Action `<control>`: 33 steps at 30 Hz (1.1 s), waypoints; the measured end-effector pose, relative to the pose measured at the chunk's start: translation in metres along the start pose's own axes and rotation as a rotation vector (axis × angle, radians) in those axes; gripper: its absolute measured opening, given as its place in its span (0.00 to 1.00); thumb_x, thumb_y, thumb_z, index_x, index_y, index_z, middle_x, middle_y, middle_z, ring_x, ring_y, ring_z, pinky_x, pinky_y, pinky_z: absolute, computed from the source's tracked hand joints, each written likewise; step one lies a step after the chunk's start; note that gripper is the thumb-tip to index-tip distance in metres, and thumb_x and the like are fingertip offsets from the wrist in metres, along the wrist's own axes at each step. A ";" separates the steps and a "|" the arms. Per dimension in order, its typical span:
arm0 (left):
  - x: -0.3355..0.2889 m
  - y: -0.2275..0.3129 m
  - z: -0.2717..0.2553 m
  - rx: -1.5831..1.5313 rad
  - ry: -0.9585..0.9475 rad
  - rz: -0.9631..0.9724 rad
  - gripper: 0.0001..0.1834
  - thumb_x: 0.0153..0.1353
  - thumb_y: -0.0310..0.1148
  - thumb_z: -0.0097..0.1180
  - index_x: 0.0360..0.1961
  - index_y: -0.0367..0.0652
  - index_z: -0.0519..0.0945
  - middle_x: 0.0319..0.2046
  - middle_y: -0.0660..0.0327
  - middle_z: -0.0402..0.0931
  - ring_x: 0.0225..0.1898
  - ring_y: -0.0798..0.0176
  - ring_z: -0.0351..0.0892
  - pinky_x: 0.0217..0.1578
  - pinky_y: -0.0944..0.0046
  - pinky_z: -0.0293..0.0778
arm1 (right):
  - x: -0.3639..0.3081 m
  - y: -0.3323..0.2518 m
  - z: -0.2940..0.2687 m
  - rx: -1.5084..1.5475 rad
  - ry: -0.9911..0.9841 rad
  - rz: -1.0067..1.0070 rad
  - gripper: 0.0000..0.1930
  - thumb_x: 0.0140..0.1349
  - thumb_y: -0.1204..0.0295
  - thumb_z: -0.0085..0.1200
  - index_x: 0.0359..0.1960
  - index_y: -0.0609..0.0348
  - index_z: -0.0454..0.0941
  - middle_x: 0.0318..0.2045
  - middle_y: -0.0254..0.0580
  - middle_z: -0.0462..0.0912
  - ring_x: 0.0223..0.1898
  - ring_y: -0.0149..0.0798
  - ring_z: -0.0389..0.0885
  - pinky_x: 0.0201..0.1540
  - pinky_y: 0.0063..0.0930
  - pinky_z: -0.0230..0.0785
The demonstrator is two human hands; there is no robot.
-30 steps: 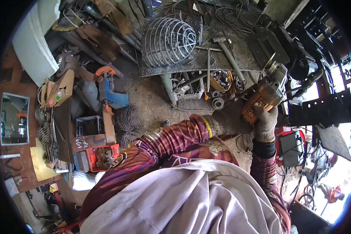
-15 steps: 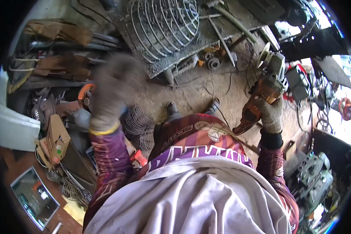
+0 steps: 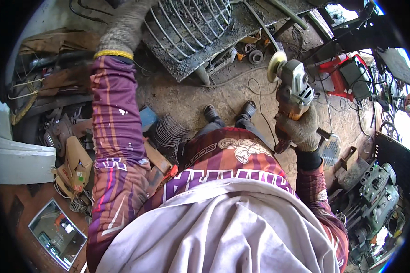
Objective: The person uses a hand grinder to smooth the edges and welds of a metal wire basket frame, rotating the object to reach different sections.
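My right hand (image 3: 306, 129), in a knitted work glove, grips an orange and grey angle grinder (image 3: 297, 88) by its body. Its pale round disc points up and to the left, away from the bench. Far forward on the left reaches my left hand (image 3: 123, 34), gloved too, with a yellow cuff. It is blurred, and its fingers run to the top edge beside a domed cage of bent metal rods (image 3: 193, 27). Whether they touch the cage I cannot make out. The cage rests on a dark, grimy metal bench (image 3: 180, 68).
Coiled wire rings (image 3: 170, 130) lie left of my feet. A cardboard box (image 3: 75, 166) and scrap metal fill the left side. A greenish machine (image 3: 378, 195) stands at right, beyond a loose cable on the floor. A red crate (image 3: 335, 77) sits at the far right.
My left hand has swung forward and up toward the far side of the cage. The grinder has shifted left and nearer, its disc turned more leftward. The whole view has tilted slightly.
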State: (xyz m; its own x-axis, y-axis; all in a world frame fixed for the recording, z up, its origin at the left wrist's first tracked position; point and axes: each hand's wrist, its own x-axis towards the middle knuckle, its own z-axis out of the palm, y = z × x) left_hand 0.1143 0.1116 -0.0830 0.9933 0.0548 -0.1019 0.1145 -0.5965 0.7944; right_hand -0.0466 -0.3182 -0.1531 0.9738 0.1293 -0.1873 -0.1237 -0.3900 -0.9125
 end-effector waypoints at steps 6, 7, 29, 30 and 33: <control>0.014 0.006 0.035 -0.672 0.334 -0.277 0.28 0.63 0.51 0.60 0.57 0.42 0.78 0.51 0.56 0.80 0.50 0.54 0.80 0.52 0.52 0.76 | 0.003 0.013 -0.003 0.005 0.027 -0.019 0.38 0.43 0.67 0.74 0.58 0.63 0.71 0.48 0.47 0.83 0.48 0.40 0.82 0.53 0.34 0.74; 0.020 0.004 0.043 -0.812 0.390 -0.332 0.28 0.62 0.52 0.62 0.56 0.43 0.79 0.48 0.57 0.82 0.48 0.54 0.81 0.49 0.53 0.79 | 0.003 0.013 -0.005 0.005 0.030 -0.032 0.37 0.43 0.67 0.74 0.58 0.63 0.71 0.49 0.47 0.83 0.48 0.40 0.82 0.53 0.34 0.74; -0.079 -0.056 0.100 -1.426 0.378 -0.258 0.33 0.66 0.55 0.52 0.67 0.50 0.70 0.66 0.55 0.69 0.62 0.47 0.72 0.60 0.41 0.73 | 0.013 -0.011 0.027 0.066 -0.049 -0.151 0.33 0.43 0.63 0.74 0.52 0.60 0.77 0.42 0.51 0.85 0.44 0.50 0.85 0.48 0.38 0.77; -0.080 -0.055 0.099 -1.397 0.472 -0.268 0.33 0.67 0.56 0.51 0.68 0.50 0.69 0.67 0.55 0.67 0.64 0.48 0.69 0.62 0.42 0.69 | 0.009 -0.031 0.025 0.105 -0.053 -0.127 0.31 0.43 0.63 0.74 0.51 0.59 0.79 0.42 0.50 0.85 0.43 0.50 0.85 0.48 0.37 0.77; -0.082 -0.061 0.101 -1.468 0.542 -0.328 0.34 0.69 0.57 0.46 0.70 0.50 0.66 0.70 0.55 0.63 0.69 0.50 0.62 0.67 0.44 0.58 | 0.003 -0.022 0.008 0.002 -0.173 -0.060 0.30 0.41 0.63 0.72 0.49 0.57 0.80 0.41 0.51 0.85 0.44 0.52 0.84 0.50 0.42 0.76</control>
State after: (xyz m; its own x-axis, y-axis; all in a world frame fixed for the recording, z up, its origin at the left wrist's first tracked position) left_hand 0.0243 0.0624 -0.1839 0.7751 0.4757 -0.4159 -0.0870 0.7323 0.6754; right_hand -0.0428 -0.3016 -0.1366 0.9321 0.3070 -0.1920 -0.0670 -0.3749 -0.9247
